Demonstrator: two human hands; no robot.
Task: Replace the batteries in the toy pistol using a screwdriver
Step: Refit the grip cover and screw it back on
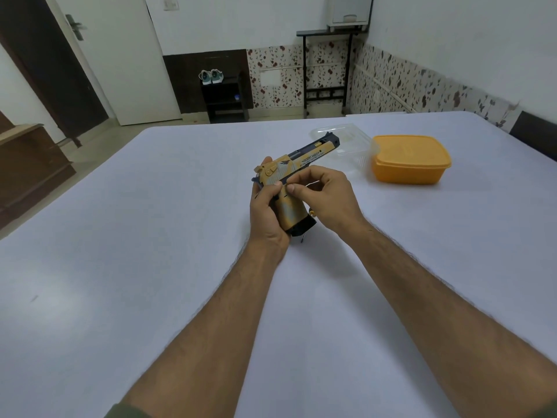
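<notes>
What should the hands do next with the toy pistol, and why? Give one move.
Probably steady the toy pistol and fix the screwdriver tip in its side. The left hand grips the grip from behind, muzzle pointing away. The right hand pinches something thin against the frame above the grip; it is likely the screwdriver, though too small to tell. No battery cover is visibly open yet.

The room is enclosed by white walls (452,31), whose lower band is covered with floral-patterned wallpaper (280,76). A white door (120,70) with a metal handle (73,27) is seen standing open at the left, beside a dark opening. A pair of sneakers (210,76) is placed on a dark shoe rack (224,99) against the far wall. A tall, thin-legged black stand (328,70) is set in the corner. A wooden cabinet (27,170) is partly seen at the left edge. The foreground is filled by a bed covered with a pale sheet (150,236).
</notes>
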